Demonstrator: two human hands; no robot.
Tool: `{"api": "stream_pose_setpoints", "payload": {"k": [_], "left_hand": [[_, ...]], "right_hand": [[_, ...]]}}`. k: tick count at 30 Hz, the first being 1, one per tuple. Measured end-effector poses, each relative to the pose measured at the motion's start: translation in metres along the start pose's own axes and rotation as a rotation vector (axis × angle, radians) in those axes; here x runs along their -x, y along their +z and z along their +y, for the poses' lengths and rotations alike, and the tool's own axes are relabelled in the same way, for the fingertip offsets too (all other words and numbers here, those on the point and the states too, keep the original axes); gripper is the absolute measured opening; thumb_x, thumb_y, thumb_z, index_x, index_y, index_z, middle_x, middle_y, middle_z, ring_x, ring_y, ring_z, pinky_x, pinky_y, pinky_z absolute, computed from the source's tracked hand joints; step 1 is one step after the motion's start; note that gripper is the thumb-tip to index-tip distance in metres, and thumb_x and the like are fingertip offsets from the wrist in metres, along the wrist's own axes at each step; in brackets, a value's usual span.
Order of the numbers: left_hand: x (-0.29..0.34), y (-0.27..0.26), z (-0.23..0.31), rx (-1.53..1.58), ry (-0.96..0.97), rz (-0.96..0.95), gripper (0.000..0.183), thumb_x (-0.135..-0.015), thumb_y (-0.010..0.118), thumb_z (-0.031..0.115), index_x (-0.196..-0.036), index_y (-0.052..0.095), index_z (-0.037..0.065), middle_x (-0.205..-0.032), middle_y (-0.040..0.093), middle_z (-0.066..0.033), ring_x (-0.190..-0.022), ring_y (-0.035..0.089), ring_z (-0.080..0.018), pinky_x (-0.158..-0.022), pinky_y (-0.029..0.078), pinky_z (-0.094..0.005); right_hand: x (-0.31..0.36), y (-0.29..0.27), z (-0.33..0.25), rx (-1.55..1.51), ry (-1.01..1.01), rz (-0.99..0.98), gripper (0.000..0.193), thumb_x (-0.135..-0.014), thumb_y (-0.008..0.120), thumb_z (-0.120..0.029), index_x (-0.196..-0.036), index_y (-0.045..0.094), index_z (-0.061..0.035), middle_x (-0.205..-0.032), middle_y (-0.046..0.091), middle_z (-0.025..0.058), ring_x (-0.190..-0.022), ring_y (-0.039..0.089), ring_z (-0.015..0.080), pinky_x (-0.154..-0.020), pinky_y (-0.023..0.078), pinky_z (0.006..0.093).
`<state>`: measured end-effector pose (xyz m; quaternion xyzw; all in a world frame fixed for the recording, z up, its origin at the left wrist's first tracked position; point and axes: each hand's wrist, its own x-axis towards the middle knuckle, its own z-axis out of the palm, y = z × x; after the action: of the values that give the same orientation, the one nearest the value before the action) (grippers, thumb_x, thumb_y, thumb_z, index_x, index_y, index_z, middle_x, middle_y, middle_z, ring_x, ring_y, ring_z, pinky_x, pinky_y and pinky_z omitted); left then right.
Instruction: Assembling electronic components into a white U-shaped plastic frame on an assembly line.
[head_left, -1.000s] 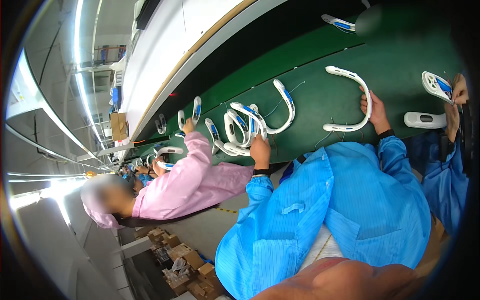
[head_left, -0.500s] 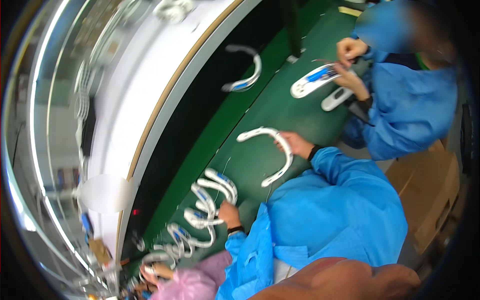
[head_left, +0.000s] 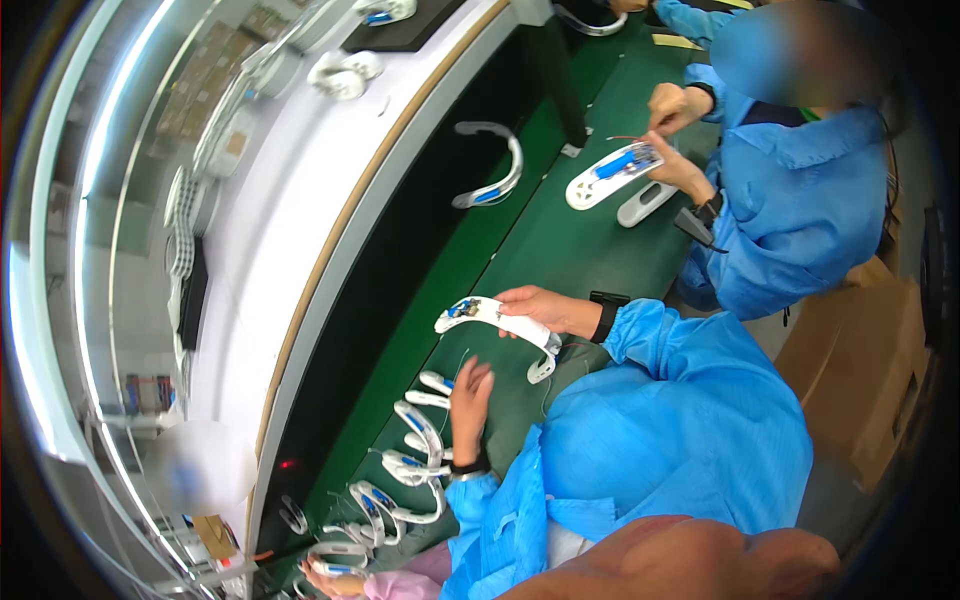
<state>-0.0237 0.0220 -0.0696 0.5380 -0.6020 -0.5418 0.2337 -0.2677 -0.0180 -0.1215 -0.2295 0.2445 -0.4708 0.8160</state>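
Observation:
My right hand [head_left: 535, 310] is closed around a white curved neckband housing [head_left: 480, 308], held above the green bench. Blue and metallic parts show in the housing's far end, and its other end bends down toward my body. My left hand [head_left: 469, 405] is raised beside it, fingers stretched upward and apart, with nothing visible in them. Close to that hand lies a row of white curved housings [head_left: 425, 430] with blue parts inside, loose thin wires among them.
Another curved housing [head_left: 515, 160] rests on the dark strip beyond the green bench [head_left: 560, 245]. At right, a co-worker in blue handles a white oblong shell [head_left: 590, 190] with a blue part. A pink-sleeved person works at lower left. A cardboard box [head_left: 840, 370] stands right of me.
My right hand has turned the housing, so its blue and metallic parts now show. My left hand has risen away from the row of housings and opened. The view has shifted slightly.

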Motion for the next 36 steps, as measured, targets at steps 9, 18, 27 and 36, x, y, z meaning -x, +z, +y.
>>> {"api": "stream_pose_setpoints", "payload": {"k": [9,18,27,36], "left_hand": [[-0.044,0.053,0.045,0.563,0.113,0.022,0.051,-0.082,0.064,0.007,-0.127,0.041,0.006,-0.112,0.052,-0.0053,-0.104,0.054,-0.0147,-0.088,0.047,-0.0309],[-0.027,0.026,0.066,0.913,0.146,0.062,0.057,-0.082,0.059,0.004,-0.135,0.036,0.007,-0.121,0.055,-0.0112,-0.106,0.056,-0.0205,-0.092,0.047,-0.0378],[-0.043,-0.004,0.066,1.318,0.156,0.266,0.034,-0.09,0.054,0.011,-0.123,0.044,0.006,-0.111,0.055,-0.0116,-0.105,0.055,-0.0278,-0.096,0.045,-0.0455],[-0.051,-0.016,0.06,1.274,0.319,0.259,0.024,-0.091,0.055,0.011,-0.112,0.049,0.003,-0.087,0.052,-0.0069,-0.075,0.052,-0.0175,-0.07,0.046,-0.0358]], "right_hand": [[-0.012,0.069,-0.021,0.212,-0.183,0.05,0.045,-0.09,0.051,-0.008,-0.133,0.041,0.0,-0.106,0.061,0.0099,-0.085,0.063,0.0146,-0.073,0.053,0.0277],[-0.004,0.057,-0.052,0.732,-0.248,-0.015,0.049,-0.1,0.034,-0.037,-0.13,0.047,-0.0009,-0.114,0.06,0.0119,-0.093,0.057,0.0159,-0.079,0.047,0.0282],[0.018,0.053,-0.013,0.883,-0.178,-0.055,0.046,-0.086,0.062,-0.019,-0.122,0.05,0.0073,-0.103,0.063,0.0162,-0.086,0.062,0.0185,-0.077,0.05,0.0297],[0.018,0.045,-0.029,0.84,0.111,0.117,0.018,-0.081,0.062,-0.015,-0.075,0.066,0.0005,-0.051,0.056,0.0015,-0.039,0.044,0.0061,-0.036,0.031,0.022]]}}
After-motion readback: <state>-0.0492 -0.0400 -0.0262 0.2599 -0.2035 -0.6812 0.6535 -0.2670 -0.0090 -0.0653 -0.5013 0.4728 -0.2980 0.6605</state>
